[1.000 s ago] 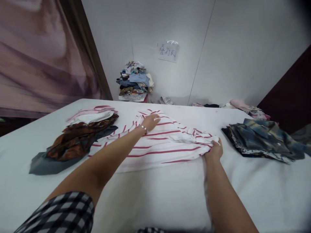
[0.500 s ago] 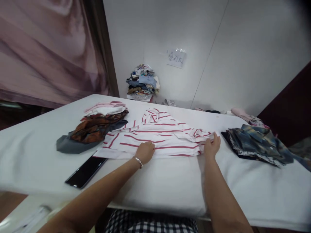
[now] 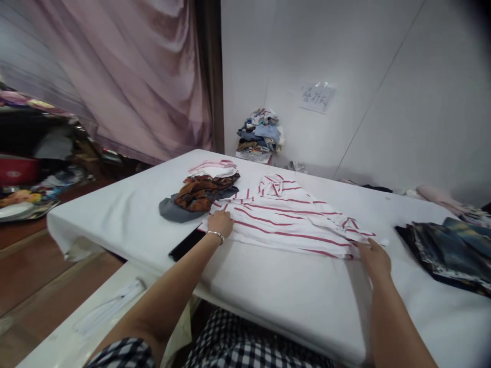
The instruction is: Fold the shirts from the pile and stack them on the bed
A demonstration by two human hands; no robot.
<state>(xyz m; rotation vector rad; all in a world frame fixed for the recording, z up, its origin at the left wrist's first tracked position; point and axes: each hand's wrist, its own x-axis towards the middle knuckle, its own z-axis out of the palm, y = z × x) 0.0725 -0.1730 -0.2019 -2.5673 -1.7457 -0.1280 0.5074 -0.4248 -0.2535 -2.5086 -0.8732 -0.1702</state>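
Note:
A white shirt with red stripes [image 3: 291, 220] lies spread on the white table [image 3: 126, 214]. My left hand [image 3: 220, 223], a bracelet on its wrist, rests on the shirt's near left corner with the fingers curled down onto the cloth. At the shirt's near right end my right hand [image 3: 374, 257] lies palm down on the edge of the fabric. Whether either hand pinches the cloth is not clear. A black phone [image 3: 187, 244] lies on the table just below my left hand.
A pile of folded clothes [image 3: 201, 190], brown, grey and pink, sits left of the shirt. Dark patterned garments [image 3: 448, 250] lie at the right. More clothes [image 3: 261, 134] are heaped by the wall under a paper sign [image 3: 318, 97]. A pink curtain [image 3: 126, 76] hangs at the left.
My view has swung to the left and pulled back. My left hand slid from the shirt's far part to its near hem and then to its left corner. The right hand stayed at the right end.

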